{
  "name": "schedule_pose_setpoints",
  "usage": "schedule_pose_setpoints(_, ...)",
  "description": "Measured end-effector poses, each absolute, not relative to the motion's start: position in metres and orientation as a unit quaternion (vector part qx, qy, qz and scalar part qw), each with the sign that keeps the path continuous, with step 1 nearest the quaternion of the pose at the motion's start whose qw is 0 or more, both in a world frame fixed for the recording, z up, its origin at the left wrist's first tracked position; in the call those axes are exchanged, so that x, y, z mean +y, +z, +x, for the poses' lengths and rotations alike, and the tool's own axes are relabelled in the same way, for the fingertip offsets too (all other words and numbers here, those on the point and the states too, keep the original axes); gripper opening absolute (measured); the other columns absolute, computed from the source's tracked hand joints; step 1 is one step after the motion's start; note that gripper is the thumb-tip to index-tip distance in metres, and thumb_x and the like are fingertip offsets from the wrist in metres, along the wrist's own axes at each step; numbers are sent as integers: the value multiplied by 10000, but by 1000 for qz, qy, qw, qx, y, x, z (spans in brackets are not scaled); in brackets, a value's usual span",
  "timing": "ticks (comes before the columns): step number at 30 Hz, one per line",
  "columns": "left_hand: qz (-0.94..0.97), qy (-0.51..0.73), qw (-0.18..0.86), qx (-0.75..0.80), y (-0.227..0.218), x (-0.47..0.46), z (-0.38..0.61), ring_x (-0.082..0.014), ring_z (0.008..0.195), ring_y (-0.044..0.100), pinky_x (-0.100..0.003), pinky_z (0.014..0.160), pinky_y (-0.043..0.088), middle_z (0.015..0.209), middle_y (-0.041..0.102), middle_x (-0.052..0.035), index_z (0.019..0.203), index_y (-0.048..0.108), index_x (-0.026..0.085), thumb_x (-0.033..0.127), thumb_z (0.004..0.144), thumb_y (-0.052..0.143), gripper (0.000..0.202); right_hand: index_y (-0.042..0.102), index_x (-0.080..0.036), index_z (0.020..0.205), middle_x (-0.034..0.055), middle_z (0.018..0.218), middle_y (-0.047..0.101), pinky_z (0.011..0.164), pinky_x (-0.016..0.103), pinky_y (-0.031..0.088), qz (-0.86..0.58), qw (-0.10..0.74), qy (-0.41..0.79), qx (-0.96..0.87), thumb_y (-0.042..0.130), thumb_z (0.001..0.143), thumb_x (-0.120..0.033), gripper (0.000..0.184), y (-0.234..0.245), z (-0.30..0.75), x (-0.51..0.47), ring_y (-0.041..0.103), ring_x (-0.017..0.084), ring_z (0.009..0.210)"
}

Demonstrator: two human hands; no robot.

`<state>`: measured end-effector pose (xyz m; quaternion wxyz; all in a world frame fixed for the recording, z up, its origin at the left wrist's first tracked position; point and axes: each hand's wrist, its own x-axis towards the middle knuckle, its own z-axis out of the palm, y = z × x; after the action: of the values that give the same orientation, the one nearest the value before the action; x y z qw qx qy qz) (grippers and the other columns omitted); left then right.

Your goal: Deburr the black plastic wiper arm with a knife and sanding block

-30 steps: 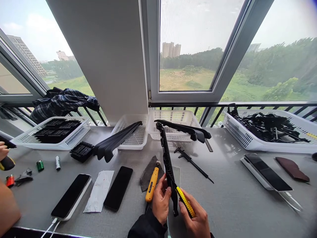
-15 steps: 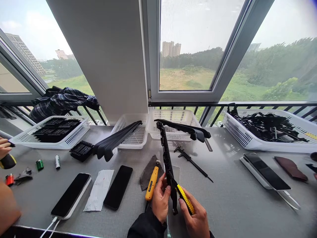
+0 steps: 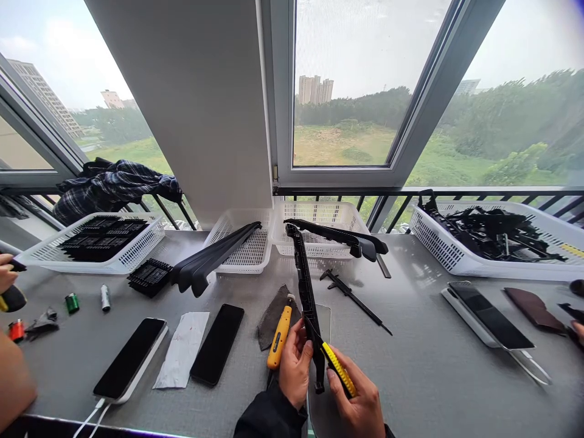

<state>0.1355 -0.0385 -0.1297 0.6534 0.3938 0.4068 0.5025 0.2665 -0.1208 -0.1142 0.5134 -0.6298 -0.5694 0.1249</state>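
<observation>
My left hand is closed around the lower part of a long, narrow black plastic part, whose ribbed inner side faces up. The part slants away from me toward the white baskets. In my right hand is a yellow and black utility knife, its front end against the black part beside my left thumb. The blade's exact contact is too small to make out. Just left of my left hand lies a yellow corded hand tool on a dark cloth. A black caliper rests to the right.
Similar black parts lean on two white baskets. Fuller baskets stand at left and right. Phones and a white paper lie at left. Other people's hands show at both edges.
The knife and my right hand have shifted slightly left along the black part, which has turned a little in my left hand. At the right edge, another person's hand has come into view.
</observation>
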Motion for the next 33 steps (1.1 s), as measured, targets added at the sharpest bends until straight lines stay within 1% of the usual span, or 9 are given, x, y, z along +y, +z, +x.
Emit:
schedule_pose_setpoints(4, 387, 503, 657, 407, -129, -37, 133, -343, 1296, 720, -457, 1110, 578, 1342, 773, -165, 1414, 720, 237, 537, 877, 842, 627, 822, -236, 1284, 59, 1228, 852, 934, 252, 681, -635, 504, 122, -572, 645, 1004, -289, 336, -114, 269, -122, 843, 241, 1091)
schedule_pose_setpoints(9, 354, 520, 669, 395, -126, -36, 132, -335, 1327, 702, -437, 1130, 560, 1365, 769, -155, 1422, 731, 234, 531, 881, 832, 625, 842, -232, 1236, 59, 1161, 868, 895, 239, 687, -655, 523, 98, -537, 659, 990, -321, 319, -112, 270, -121, 860, 231, 1010)
schedule_pose_setpoints(14, 304, 523, 689, 399, -126, -35, 132, -326, 1374, 678, -408, 1176, 523, 1402, 764, -131, 1404, 751, 244, 512, 861, 841, 612, 857, -233, 1207, 59, 1166, 866, 902, 243, 686, -657, 514, 111, -540, 651, 975, -334, 326, -114, 270, -120, 858, 234, 1024)
schedule_pose_setpoints(17, 295, 520, 695, 400, -127, -36, 131, -343, 1399, 661, -429, 1192, 519, 1443, 746, -129, 1387, 761, 246, 521, 853, 839, 605, 860, -242, 1210, 53, 1164, 867, 910, 249, 686, -659, 507, 119, -543, 656, 974, -349, 330, -115, 277, -119, 859, 233, 1021)
schedule_pose_setpoints(21, 319, 518, 685, 401, -127, -36, 130, -355, 1420, 648, -457, 1204, 522, 1481, 726, -134, 1378, 769, 249, 529, 883, 805, 569, 859, -253, 1226, 52, 1172, 865, 904, 274, 697, -650, 496, 134, -560, 662, 970, -355, 338, -114, 292, -117, 857, 246, 1031)
schedule_pose_setpoints(26, 326, 521, 685, 391, -126, -37, 130, -360, 1422, 650, -478, 1216, 517, 1471, 731, -140, 1398, 760, 254, 511, 910, 785, 552, 860, -265, 1229, 52, 1178, 863, 906, 299, 704, -632, 485, 151, -585, 678, 964, -355, 334, -114, 307, -114, 857, 256, 1028)
schedule_pose_setpoints(33, 327, 521, 688, 384, -129, -36, 131, -364, 1422, 649, -494, 1222, 512, 1461, 735, -147, 1420, 745, 252, 515, 920, 782, 566, 849, -274, 1256, 51, 1204, 858, 939, 299, 691, -625, 487, 155, -590, 690, 984, -360, 327, -128, 314, -112, 849, 251, 1053)
